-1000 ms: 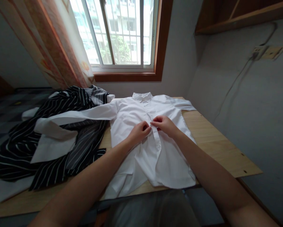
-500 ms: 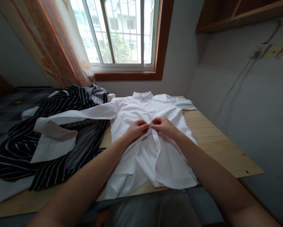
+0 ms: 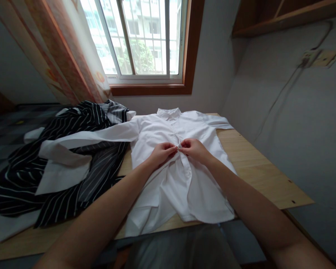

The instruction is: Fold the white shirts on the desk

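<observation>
A white long-sleeved shirt [image 3: 153,130] lies front up, its collar toward the window and its hem near the board's front edge. Partway down the front opening, my left hand [image 3: 164,153] pinches one edge of the cloth. My right hand [image 3: 194,149] pinches the other edge, and the fingertips of both hands almost meet. A button may be between them, but it is too small to make out. Below the hands the two front panels hang apart in folds. One sleeve stretches left over black-and-white striped clothing [image 3: 58,201].
The shirt rests on a pale wooden board [image 3: 257,168]. At the far left is a dark checked cover [image 3: 2,127]. A curtain [image 3: 69,48] hangs beside the barred window [image 3: 140,41]. A cable runs from a socket [image 3: 309,58] on the right wall, below a wooden shelf [image 3: 286,24].
The view has shifted very slightly. Both hands keep their pinch at the same spot on the shirt front, and the clothes lie as before.
</observation>
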`<state>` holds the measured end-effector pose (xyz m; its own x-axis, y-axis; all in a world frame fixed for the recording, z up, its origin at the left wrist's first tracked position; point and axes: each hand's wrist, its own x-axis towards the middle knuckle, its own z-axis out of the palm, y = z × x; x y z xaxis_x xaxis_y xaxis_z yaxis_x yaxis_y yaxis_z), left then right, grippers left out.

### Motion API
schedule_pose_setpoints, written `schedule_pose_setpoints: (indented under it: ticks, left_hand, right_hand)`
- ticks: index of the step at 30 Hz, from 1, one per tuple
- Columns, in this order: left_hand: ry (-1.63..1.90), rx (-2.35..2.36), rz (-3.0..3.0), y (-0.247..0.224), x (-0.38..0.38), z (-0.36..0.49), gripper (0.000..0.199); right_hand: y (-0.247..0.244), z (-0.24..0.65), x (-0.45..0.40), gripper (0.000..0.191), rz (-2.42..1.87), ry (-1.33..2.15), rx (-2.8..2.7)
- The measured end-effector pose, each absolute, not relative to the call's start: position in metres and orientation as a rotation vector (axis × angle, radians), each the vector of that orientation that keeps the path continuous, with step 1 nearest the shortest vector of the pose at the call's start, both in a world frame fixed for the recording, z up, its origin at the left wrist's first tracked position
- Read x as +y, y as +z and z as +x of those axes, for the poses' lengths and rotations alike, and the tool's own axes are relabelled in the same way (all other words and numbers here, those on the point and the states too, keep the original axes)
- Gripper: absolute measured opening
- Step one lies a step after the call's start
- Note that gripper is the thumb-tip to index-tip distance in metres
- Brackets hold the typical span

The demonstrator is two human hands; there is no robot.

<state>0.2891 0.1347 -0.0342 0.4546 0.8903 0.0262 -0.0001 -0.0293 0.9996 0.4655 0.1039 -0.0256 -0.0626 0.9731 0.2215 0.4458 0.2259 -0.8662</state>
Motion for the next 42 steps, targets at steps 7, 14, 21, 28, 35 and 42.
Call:
schedule_pose_setpoints:
  ticks: [7,14,21,28,35,42]
  left_hand:
    - [0.887,0.84,1.455,-0.035,0.136,0.29,0.04]
    - [0.893,0.941,1.658,-0.037,0.138,0.29,0.036]
    - [0.912,0.95,1.702,-0.037,0.138,0.291,0.034]
    - [0.907,0.888,1.635,-0.036,0.138,0.292,0.035]
    - [0.917,0.914,1.666,-0.039,0.14,0.292,0.035]
    - [0.909,0.921,1.695,-0.04,0.141,0.292,0.035]
  right_hand:
    - [-0.026,0.46,0.102,0.01,-1.4,0.611,-1.741]
    - [-0.018,0.46,0.098,0.008,-1.437,0.608,-1.68]
    - [-0.011,0.46,0.095,0.007,-1.454,0.547,-1.684]
    - [-0.015,0.457,0.095,0.008,-1.442,0.554,-1.72]
    - [-0.01,0.458,0.092,0.014,-1.428,0.507,-1.779]
    - [-0.013,0.462,0.096,0.02,-1.363,0.748,-1.703]
